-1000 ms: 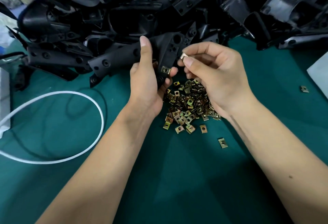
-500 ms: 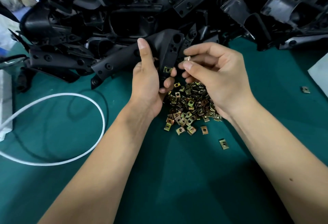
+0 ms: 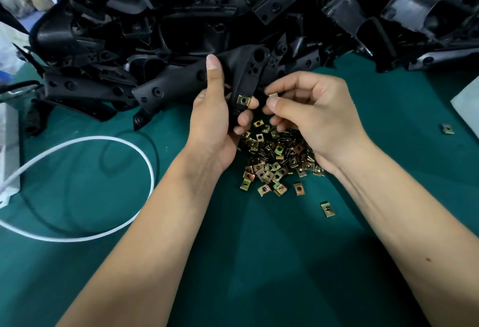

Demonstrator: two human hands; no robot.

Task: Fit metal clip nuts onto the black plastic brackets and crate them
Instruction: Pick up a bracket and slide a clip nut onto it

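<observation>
Black plastic fills the left hand [image 3: 215,116]: it grips a bracket [image 3: 243,78] with the thumb laid along its near face and the fingers curled round the lower tab from behind. One brass-coloured fitted clip nut [image 3: 244,99] already sits on that tab, just above the fingertips. The bracket's long arm reaches left, over the green worktop [image 3: 259,262] toward the heap of brackets [image 3: 233,15] that covers the whole far edge.

The right hand [image 3: 311,116] is just beside the bracket's tab on its right, not quite touching it. Its thumb and forefinger pinch a single clip nut [image 3: 272,95], held level with the fitted one; the other fingers are curled underneath.

Directly below both hands, near the middle of the worktop, lies the pile of clip nuts [image 3: 277,158], partly hidden by the right wrist. A few lie loose at its near side, and a stray nut [image 3: 447,129] sits toward the right edge. A white cable [image 3: 124,142] loops across the left side.
</observation>
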